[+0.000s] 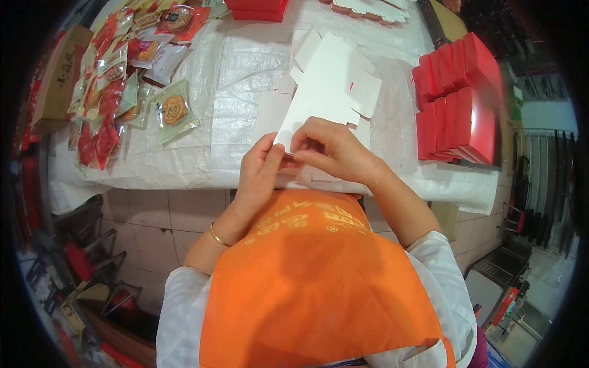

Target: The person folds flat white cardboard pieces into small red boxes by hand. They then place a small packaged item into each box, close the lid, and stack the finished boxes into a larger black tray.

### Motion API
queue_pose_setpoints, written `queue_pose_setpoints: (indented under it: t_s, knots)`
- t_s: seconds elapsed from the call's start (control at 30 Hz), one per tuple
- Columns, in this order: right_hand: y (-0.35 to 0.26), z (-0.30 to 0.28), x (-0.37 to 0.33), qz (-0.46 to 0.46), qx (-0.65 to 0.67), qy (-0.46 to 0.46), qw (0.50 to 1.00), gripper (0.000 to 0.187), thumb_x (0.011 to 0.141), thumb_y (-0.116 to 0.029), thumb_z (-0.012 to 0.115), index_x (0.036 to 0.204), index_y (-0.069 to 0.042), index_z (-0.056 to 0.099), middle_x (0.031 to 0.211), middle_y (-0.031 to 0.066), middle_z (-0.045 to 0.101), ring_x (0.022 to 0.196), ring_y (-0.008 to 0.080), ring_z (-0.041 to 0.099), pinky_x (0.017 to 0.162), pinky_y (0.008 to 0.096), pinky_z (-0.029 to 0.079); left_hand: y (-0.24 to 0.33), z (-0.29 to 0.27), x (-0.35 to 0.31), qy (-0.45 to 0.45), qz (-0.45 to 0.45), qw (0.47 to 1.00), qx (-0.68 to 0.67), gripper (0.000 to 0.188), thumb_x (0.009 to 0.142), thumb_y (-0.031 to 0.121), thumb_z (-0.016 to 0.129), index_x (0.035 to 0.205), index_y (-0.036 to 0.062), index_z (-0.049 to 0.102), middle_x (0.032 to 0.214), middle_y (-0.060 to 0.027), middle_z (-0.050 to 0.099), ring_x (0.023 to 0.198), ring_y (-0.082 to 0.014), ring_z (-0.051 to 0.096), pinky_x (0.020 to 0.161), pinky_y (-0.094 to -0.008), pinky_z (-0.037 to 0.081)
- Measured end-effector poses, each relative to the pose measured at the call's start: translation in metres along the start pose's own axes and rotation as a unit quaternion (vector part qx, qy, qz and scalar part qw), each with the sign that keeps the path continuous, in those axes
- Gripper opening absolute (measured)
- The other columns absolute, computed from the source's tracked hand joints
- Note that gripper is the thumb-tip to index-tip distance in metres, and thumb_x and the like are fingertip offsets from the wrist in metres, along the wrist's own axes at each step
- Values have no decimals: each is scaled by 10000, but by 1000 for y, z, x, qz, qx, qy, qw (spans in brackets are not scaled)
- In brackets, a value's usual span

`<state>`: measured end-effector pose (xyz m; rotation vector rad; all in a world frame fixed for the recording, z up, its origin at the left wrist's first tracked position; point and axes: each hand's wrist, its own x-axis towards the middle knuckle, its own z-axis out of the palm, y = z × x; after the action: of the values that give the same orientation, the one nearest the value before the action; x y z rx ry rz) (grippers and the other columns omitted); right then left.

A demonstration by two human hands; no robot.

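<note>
A flat white box blank with cut flaps along its sides lies slanted on the table in front of me, its near end raised. My left hand grips the near left corner, thumb on top and fingers beneath. My right hand is curled over the same near end, its thumb and fingertips pinched at the edge next to my left thumb. Its palm side is hidden, so the exact fold there does not show. Under this blank more white card sticks out to the left.
Finished red boxes stand in two rows at the right. Red boxes sit at the far edge, with more white blanks beside them. Wrapped round cakes and red packets pile up at the left, beside a brown carton.
</note>
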<state>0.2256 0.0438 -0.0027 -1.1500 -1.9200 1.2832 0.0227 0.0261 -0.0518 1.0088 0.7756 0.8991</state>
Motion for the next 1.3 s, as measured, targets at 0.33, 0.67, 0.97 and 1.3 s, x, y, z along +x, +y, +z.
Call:
queue_pose_setpoints:
  t_s: [0.33, 0.67, 0.97, 1.3]
  knots:
    - [-19, 12, -1, -39, -200, 36, 978, 126, 894, -60, 642, 992, -22, 574, 915, 132, 569, 841, 305, 590, 720, 392, 495, 5, 6, -1, 35, -36, 999, -1, 290, 1053, 129, 444, 1264, -55, 521, 1070, -104, 658, 918, -153, 691, 800, -268, 569]
    - [-27, -14, -7, -179, -387, 181, 886, 221, 743, -24, 636, 957, -71, 602, 902, 66, 600, 816, 279, 592, 702, 387, 492, -15, -3, 10, 185, 197, 855, 442, 546, 875, -13, 617, 1390, -34, 436, 1163, -122, 575, 941, -213, 603, 788, -306, 512]
    - [-64, -2, -35, -238, -394, 109, 881, 204, 774, -82, 658, 975, -46, 645, 928, 55, 673, 817, 240, 656, 664, 335, 507, 9, -39, 42, 81, 2, 979, 186, 341, 880, -16, 672, 1216, 31, 642, 1114, -32, 575, 887, -126, 661, 750, -243, 550]
    - [4, -66, -47, -55, -53, 298, 951, 331, 940, -17, 499, 1258, -47, 587, 1221, 137, 622, 921, 168, 613, 783, 304, 513, 0, -47, 36, 132, 164, 964, 165, 61, 869, -44, 684, 916, -23, 650, 947, -23, 516, 804, -111, 644, 694, -230, 538]
